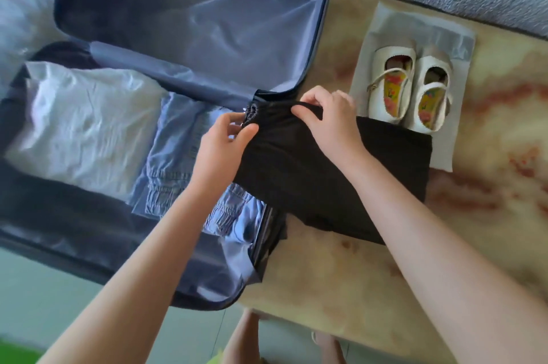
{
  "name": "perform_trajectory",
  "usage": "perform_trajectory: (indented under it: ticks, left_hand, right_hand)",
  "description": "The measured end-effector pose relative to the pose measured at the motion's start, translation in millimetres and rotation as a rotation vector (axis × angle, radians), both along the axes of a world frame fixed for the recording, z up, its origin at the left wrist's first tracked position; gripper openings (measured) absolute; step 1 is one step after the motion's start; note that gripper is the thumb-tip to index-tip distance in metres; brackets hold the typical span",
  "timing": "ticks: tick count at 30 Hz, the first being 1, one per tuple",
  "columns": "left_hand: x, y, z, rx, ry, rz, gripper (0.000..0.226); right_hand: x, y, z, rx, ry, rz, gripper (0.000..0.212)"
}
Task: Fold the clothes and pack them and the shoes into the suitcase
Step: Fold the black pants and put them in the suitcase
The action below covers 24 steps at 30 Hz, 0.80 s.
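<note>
Fingers (229, 120) of left hand (228, 141) and right hand (329, 122) pinch the folded black garment (326, 180) at its gathered waistband, directly beneath them, straddling the open suitcase (192, 2) rim. Judged soft, light, limp: grip the folded edges and support the underside.

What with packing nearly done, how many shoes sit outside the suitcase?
2: one white shoe beside the other white shoe, both on the grey sheet right of the suitcase. None seems hidden.

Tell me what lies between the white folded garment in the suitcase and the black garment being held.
A folded blue denim garment lies in the suitcase between the white garment and the black garment, seen in the head view.
</note>
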<state>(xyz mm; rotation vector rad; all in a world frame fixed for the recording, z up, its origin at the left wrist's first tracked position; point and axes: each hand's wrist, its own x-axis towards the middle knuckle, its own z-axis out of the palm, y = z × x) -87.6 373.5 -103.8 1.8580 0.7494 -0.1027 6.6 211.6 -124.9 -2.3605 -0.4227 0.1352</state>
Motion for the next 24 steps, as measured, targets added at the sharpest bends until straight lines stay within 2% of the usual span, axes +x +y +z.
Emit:
perform_trajectory:
  ticks: [2,4,9,13,15,18,20,22,24]
  left_hand:
    - [1,7,-10,0.043,0.033,-0.011,0.023]
    - [4,10,-16,0.033,0.063,-0.006,0.027]
    - [2,20,-21,0.046,0.015,0.019,0.026]
    - [-4,28,-35,0.007,0.116,0.02,0.043]
    - [-3,32,-35,-0.105,0.189,0.037,0.054]
    - [1,38,-33,-0.264,0.275,0.02,0.053]
    - [3,40,-30,-0.377,0.329,-0.028,0.043]
    - [5,39,-28,-0.375,0.36,-0.107,0.037]
    - [5,41,-32,-0.254,0.399,-0.152,0.054]
  right_hand:
    - [-6,7,-11,-0.098,-0.05,-0.046,0.024]
    - [-19,9,-14,-0.098,-0.06,-0.079,0.033]
    - [-68,12,-6,-0.225,-0.17,0.013,0.063]
    - [-102,26,-8,-0.25,-0.005,-0.007,0.073]
    - [-109,33,-10,-0.296,0.038,-0.069,0.075]
    - [-108,44,-11,-0.185,0.186,-0.101,0.077]
    - [-106,48,-10,-0.147,0.205,-0.097,0.078]
    - [-106,51,-10,-0.143,0.213,-0.092,0.078]
    - [-105,51,-9,-0.138,0.228,-0.095,0.077]
